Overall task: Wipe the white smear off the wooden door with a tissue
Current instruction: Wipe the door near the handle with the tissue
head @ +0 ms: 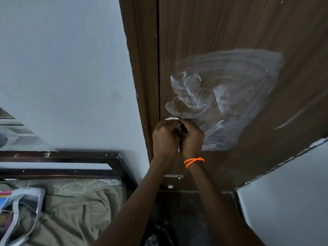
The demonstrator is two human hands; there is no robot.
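Two hands bunch a tissue in front of a smeared wooden door.

The brown door (230, 23) fills the upper right, its frame (142, 68) meeting a pale wall (62, 59) on the left. A broad white smear (230, 89) spreads across the middle of the door, streaky above and speckled toward its left edge. Lower left is a bed (71, 210) with an olive cover and a dark wooden headboard (62, 157). Both hands are raised together just below the smear's lower left edge. The left hand (165, 139) and right hand (192, 139) have fingers curled around a small white tissue (171, 118), which peeks out above the knuckles. An orange band (193, 161) circles the right wrist.
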